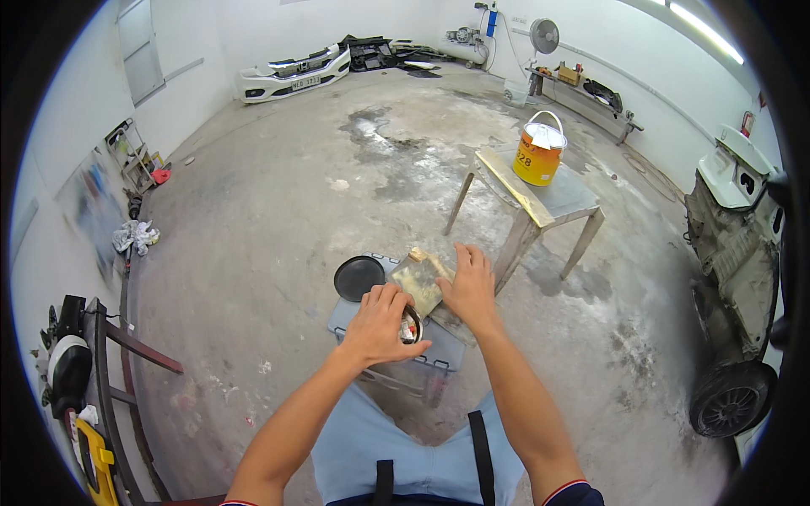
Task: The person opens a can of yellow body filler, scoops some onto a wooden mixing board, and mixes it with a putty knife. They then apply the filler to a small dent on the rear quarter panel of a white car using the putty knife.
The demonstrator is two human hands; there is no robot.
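Observation:
My left hand (378,326) curls around a small round container with a dark rim (418,326), thumb on the near side and fingers over the far side. Something white and red shows inside it. My right hand (472,291) has its fingers stretched out and apart, with the thumb at the right edge of a board (416,288) smeared with pale yellow paste. Whether the thumb presses on the board, I cannot tell. A flat black round lid (359,277) lies left of the board. These things are on a grey plastic storage box (344,316) in front of my knees.
A yellow paint can (537,160) with a raised handle stands on a worn metal table (574,198). At the right are a car body part (734,244) and a wheel (732,400). A dark rack (105,371) holds tools at the left. A white bumper (295,76) lies far back.

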